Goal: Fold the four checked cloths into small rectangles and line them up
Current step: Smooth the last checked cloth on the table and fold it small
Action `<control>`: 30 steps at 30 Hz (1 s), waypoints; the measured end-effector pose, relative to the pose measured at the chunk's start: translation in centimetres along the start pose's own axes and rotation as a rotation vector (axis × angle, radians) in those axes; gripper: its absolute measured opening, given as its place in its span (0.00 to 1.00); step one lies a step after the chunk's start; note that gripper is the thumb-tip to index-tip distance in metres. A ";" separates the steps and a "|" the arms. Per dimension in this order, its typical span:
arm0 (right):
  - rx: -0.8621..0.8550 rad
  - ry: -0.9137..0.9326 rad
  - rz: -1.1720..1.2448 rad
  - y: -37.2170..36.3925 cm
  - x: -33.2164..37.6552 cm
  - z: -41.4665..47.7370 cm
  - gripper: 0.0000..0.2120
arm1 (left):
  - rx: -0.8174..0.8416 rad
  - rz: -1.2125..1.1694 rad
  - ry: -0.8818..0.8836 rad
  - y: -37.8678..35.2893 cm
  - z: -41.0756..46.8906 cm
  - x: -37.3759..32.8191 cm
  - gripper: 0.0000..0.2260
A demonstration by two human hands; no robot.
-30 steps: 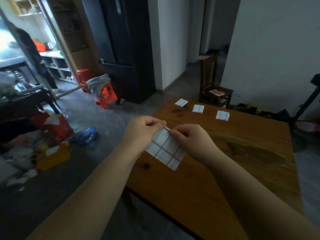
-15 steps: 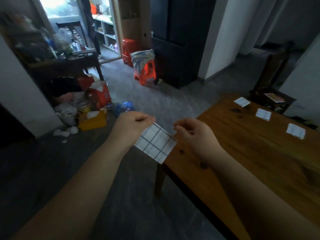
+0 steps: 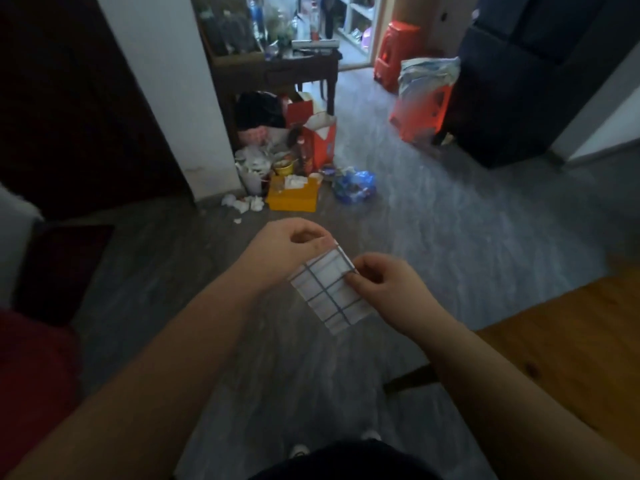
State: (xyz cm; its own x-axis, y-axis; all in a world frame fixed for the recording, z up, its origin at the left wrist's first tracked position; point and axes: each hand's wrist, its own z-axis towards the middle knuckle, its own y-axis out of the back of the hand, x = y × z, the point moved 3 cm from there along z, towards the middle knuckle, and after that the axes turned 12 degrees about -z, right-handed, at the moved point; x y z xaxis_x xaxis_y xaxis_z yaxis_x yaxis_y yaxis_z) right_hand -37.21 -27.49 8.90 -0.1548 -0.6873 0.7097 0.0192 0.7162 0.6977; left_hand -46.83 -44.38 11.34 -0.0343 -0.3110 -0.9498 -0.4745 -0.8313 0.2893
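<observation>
Your left hand (image 3: 287,251) and right hand (image 3: 384,292) pinched the white, dark-checked folded cloth (image 3: 330,289), fingers clamped on its far edge and right side, left of the brown wooden table (image 3: 571,341).

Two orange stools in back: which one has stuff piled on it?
The nearer orange stool carries a crumpled bundle; the farther stool is bare on top.

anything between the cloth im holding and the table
Nothing visible. The left hand and right hand pinch the checked cloth in the air over the floor; only open space lies between it and the wooden table to its right. Much of the table is unseen.
</observation>
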 end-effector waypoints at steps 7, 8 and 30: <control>-0.012 -0.183 0.489 1.4 -4.1 9.5 0.05 | 0.046 -0.516 0.318 -0.5 7.0 3.9 0.16; -0.019 -0.207 0.552 1.7 -5.0 11.2 0.05 | 0.057 -0.529 0.331 -1.1 8.5 4.0 0.15; -0.307 -0.512 0.621 19.5 -25.6 40.5 0.10 | 0.171 -0.295 0.274 -17.2 51.8 -4.2 0.08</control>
State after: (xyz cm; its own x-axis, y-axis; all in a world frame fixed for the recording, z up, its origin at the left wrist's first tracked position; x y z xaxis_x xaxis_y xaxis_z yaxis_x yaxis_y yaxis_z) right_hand -72.87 8.96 0.39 -0.4527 0.0109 0.8916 0.5032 0.8286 0.2454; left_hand -84.11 -4.92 4.14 0.3484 -0.2020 -0.9153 -0.5685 -0.8219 -0.0350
